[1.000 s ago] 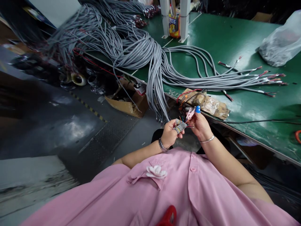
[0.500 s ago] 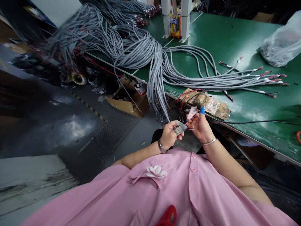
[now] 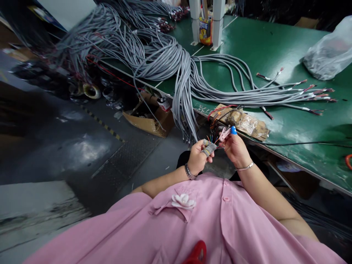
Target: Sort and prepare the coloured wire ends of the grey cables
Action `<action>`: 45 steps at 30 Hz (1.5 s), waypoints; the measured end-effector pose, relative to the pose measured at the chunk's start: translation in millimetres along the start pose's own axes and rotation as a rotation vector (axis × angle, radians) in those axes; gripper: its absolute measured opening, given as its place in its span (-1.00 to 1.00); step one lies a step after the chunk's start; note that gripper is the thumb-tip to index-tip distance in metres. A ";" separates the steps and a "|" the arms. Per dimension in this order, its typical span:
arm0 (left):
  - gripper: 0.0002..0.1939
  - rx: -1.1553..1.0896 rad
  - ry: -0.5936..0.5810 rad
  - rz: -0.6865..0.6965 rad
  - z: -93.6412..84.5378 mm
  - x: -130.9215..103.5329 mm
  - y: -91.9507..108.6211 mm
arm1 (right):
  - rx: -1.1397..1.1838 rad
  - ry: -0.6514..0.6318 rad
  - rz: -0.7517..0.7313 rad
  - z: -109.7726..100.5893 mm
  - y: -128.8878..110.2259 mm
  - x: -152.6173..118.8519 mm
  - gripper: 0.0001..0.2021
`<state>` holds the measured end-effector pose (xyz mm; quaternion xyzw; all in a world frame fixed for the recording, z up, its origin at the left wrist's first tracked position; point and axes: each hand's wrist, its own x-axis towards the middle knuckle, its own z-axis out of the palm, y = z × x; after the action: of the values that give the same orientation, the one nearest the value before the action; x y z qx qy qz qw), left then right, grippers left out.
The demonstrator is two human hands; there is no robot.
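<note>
View: head camera, looking down over both hands and the bench (image 3: 275, 44).
Left hand (image 3: 198, 157): closed in a pinch on the base of the coloured wires (image 3: 211, 139); grey finger covers (image 3: 209, 149) with yellow bands are on its fingers, and a dark metal band (image 3: 189, 171) circles the wrist.
Right hand (image 3: 236, 150): fingers narrowed on a small pink clip (image 3: 224, 134); a blue cover (image 3: 233, 130) caps the thumb, and a silver bracelet (image 3: 244, 167) sits on the wrist.
Coloured wires: fanned out between the two hands, in front of the bench's near edge; which cable they belong to is hard to tell.
Pink clip: just beside the wires; whether it touches them cannot be made out.
Grey cables (image 3: 165, 66): heaped over the left part of the bench, one bundle hanging over the near edge towards the left hand, another stretched rightward with stripped ends (image 3: 316, 96) lying on the green top.
Taped block (image 3: 247, 123): on the near edge of the bench, beyond the right hand, with red and dark leads at its left end.
Plastic bag (image 3: 328, 51): on the right part of the bench.
Packet (image 3: 205, 32): upright between two white posts (image 3: 218, 22).
Cardboard box (image 3: 148, 115): open, below the bench edge, left of the hanging bundle.
Clothing: pink shirt (image 3: 209, 227) with a white flower (image 3: 183, 201).
</note>
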<state>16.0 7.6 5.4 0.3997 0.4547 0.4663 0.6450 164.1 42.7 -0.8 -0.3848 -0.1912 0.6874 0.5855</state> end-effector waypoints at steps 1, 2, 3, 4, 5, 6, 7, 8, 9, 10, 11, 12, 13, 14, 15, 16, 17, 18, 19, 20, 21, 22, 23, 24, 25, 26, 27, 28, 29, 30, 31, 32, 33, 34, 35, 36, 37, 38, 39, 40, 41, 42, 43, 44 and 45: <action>-0.65 0.005 0.003 0.000 0.4 0.3 -0.2 | 0.003 0.010 0.000 0.1 1.1 0.2 -0.63; -0.65 0.012 0.007 -0.001 0.9 0.5 -0.5 | 0.009 0.020 0.006 0.2 2.0 0.5 -0.64; -0.65 0.020 0.009 -0.002 1.4 0.8 -0.9 | 0.015 0.032 0.011 0.6 2.6 0.9 -0.64; -0.64 0.028 0.009 -0.002 2.0 0.9 -1.4 | 0.024 0.046 0.011 1.0 3.1 1.6 -0.66; -0.64 0.034 0.007 -0.002 2.6 1.1 -1.9 | 0.033 0.061 0.006 1.6 3.4 2.4 -0.67; -0.64 0.041 0.005 -0.001 3.1 1.1 -2.5 | 0.043 0.074 -0.002 2.2 3.7 3.2 -0.69; -0.65 0.047 0.001 -0.001 3.5 1.1 -3.2 | 0.053 0.083 -0.011 2.9 4.0 4.0 -0.70; -0.65 0.053 -0.004 -0.002 3.8 1.1 -3.9 | 0.061 0.088 -0.017 3.5 4.2 4.7 -0.71; -0.66 0.058 -0.009 -0.002 3.9 1.0 -4.6 | 0.065 0.090 -0.021 4.0 4.5 5.0 -0.71; -0.67 0.062 -0.013 -0.002 3.9 1.0 -5.2 | 0.068 0.091 -0.022 4.4 4.8 5.1 -0.70; -0.68 0.064 -0.016 0.000 3.7 0.9 -5.7 | 0.071 0.090 -0.017 4.6 5.1 4.8 -0.70; -0.68 0.062 -0.019 0.003 3.5 0.9 -6.1 | 0.077 0.089 -0.010 4.6 5.4 4.2 -0.69; -0.69 0.060 -0.020 0.006 3.1 0.7 -6.2 | 0.082 0.087 0.001 4.5 5.6 3.4 -0.68; -0.69 0.058 -0.021 0.008 2.8 0.6 -6.1 | 0.087 0.081 0.011 4.2 5.7 2.5 -0.67; -0.69 0.055 -0.020 0.009 2.3 0.3 -5.9 | 0.090 0.073 0.021 3.6 5.8 1.6 -0.66; -0.68 0.053 -0.019 0.008 1.8 0.0 -5.6 | 0.091 0.062 0.029 3.0 5.8 0.8 -0.64; -0.67 0.052 -0.018 0.005 1.2 -0.6 -5.4 | 0.093 0.053 0.034 2.1 5.7 0.2 -0.63; -0.66 0.052 -0.017 0.003 0.4 -1.2 -5.2 | 0.096 0.048 0.038 1.0 5.7 -0.2 -0.62; -0.65 0.055 -0.016 0.001 -0.6 -2.0 -5.2 | 0.101 0.046 0.043 -0.3 5.6 -0.3 -0.61; -0.64 0.057 -0.016 -0.001 -1.9 -2.9 -5.4 | 0.107 0.049 0.048 -2.0 5.6 -0.4 -0.60; -0.64 0.060 -0.015 -0.005 -3.4 -3.9 -5.8 | 0.113 0.053 0.053 -3.9 5.7 -0.5 -0.60; -0.65 0.064 -0.014 -0.009 -5.2 -4.9 -6.3 | 0.115 0.056 0.056 -6.2 5.7 -0.8 -0.59; -0.65 0.067 -0.013 -0.013 -7.1 -5.9 -7.0 | 0.115 0.055 0.062 -8.8 5.7 -1.3 -0.59; -0.65 0.071 -0.011 -0.017 -9.1 -6.8 -7.8 | 0.111 0.048 0.072 -11.7 5.5 -2.3 -0.59; -0.66 0.075 -0.011 -0.019 -11.0 -7.5 -8.5 | 0.104 0.031 0.091 -14.8 5.1 -3.8 -0.59; -0.66 0.080 -0.011 -0.021 -12.8 -8.2 -9.3 | 0.089 0.002 0.121 -17.8 4.4 -5.7 -0.59; -0.66 0.086 -0.014 -0.022 -14.3 -8.7 -10.0 | 0.063 -0.037 0.160 -20.7 3.4 -7.9 -0.59; -0.66 0.094 -0.019 -0.022 -15.6 -9.1 -10.6 | 0.027 -0.083 0.203 -23.0 2.0 -10.2 -0.58; -0.65 0.105 -0.026 -0.020 -16.6 -9.4 -11.0 | -0.016 -0.129 0.242 -24.6 0.4 -12.5 -0.58; -0.65 0.119 -0.035 -0.017 -17.3 -9.6 -11.4 | -0.065 -0.170 0.272 -25.4 -1.4 -14.5 -0.57; -0.65 0.136 -0.045 -0.011 -17.6 -9.8 -11.6 | -0.118 -0.201 0.292 -25.3 -3.2 -16.1 -0.58; -0.66 0.154 -0.057 -0.003 -17.7 -9.9 -11.6 | -0.172 -0.221 0.300 -24.4 -5.1 -17.2 -0.60; -0.66 0.172 -0.071 0.004 -17.5 -10.0 -11.6 | -0.227 -0.235 0.298 -22.9 -6.8 -17.7 -0.64; -0.67 0.187 -0.084 0.008 -17.2 -9.9 -11.6 | -0.279 -0.243 0.284 -20.9 -8.4 -17.8 -0.68; -0.68 0.203 -0.096 0.007 -16.7 -9.7 -11.6 | -0.330 -0.248 0.261 -18.9 -9.7 -17.7 -0.71; -0.69 0.220 -0.109 0.003 -16.1 -9.3 -11.6 | -0.380 -0.254 0.230 -16.8 -10.6 -17.6 -0.73; -0.70 0.242 -0.129 -0.003 -15.6 -8.7 -11.7 | -0.429 -0.265 0.195 -14.8 -11.3 -17.7 -0.74; -0.72 0.268 -0.156 -0.013 -15.1 -7.9 -11.8 | -0.480 -0.283 0.159 -13.0 -11.6 -18.1 -0.75; -0.74 0.296 -0.190 -0.024 -14.6 -7.0 -11.9 | -0.532 -0.310 0.123 -11.4 -11.4 -19.1 -0.75; -0.77 0.325 -0.228 -0.036 -14.3 -6.0 -11.9 | -0.584 -0.338 0.088 -9.9 -10.9 -20.5 -0.76; -0.80 0.355 -0.265 -0.053 -14.0 -4.9 -11.8 | -0.633 -0.365 0.054 -8.5 -10.1 -22.3 -0.76; -0.84 0.380 -0.294 -0.072 -13.8 -3.9 -11.7 | -0.670 -0.384 0.021 -7.3 -9.2 -24.3 -0.76; -0.86 0.399 -0.311 -0.091 -13.8 -3.0 -11.4 | -0.695 -0.392 -0.007 -6.4 -8.4 -26.3 -0.76; -0.88 0.409 -0.316 -0.107 -13.7 -2.3 -11.0 | -0.710 -0.394 -0.026 -6.0 -7.9 -28.2 -0.75; -0.89 0.408 -0.312 -0.117 -13.8 -1.7 -10.6 | -0.719 -0.394 -0.038 -6.3 -7.8 -29.8 -0.75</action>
<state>5.1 4.6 -7.9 0.5617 0.4568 0.2597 0.6390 174.6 15.0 9.9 -0.4224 -0.5349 0.6264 0.3784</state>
